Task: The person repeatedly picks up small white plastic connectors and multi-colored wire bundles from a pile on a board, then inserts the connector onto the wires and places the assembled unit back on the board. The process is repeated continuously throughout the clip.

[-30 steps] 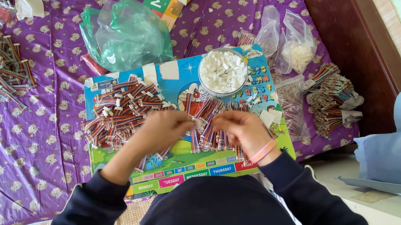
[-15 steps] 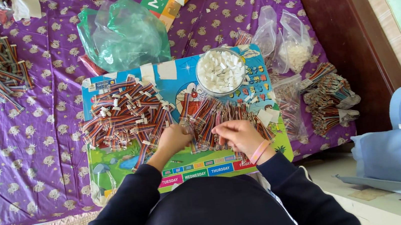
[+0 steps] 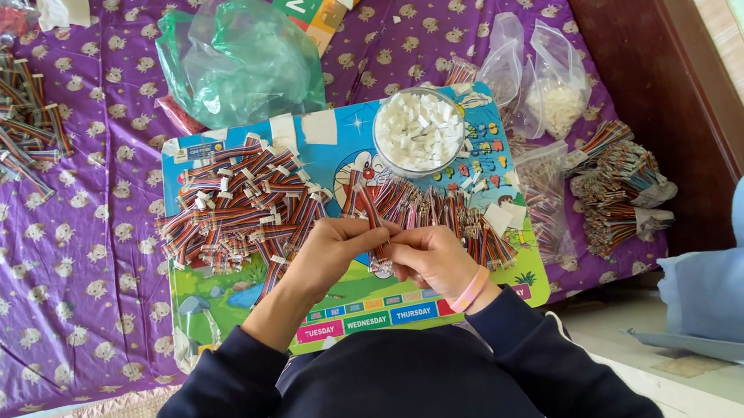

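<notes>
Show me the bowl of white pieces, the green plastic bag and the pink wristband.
bowl of white pieces point(image 3: 385, 156): head view, on its clear left rim.
green plastic bag point(image 3: 238, 61): head view, middle of the crumpled bag.
pink wristband point(image 3: 471, 290): head view, on the band's middle.

I am looking down at my left hand point(image 3: 326, 253) and right hand point(image 3: 429, 258) pinching a striped ribbon cable point(image 3: 374, 223) together over the colourful board point(image 3: 242, 298). A bowl of white connectors point(image 3: 419, 131) is sitting at twelve o'clock, a cable heap point(image 3: 236, 206) at ten.
</notes>
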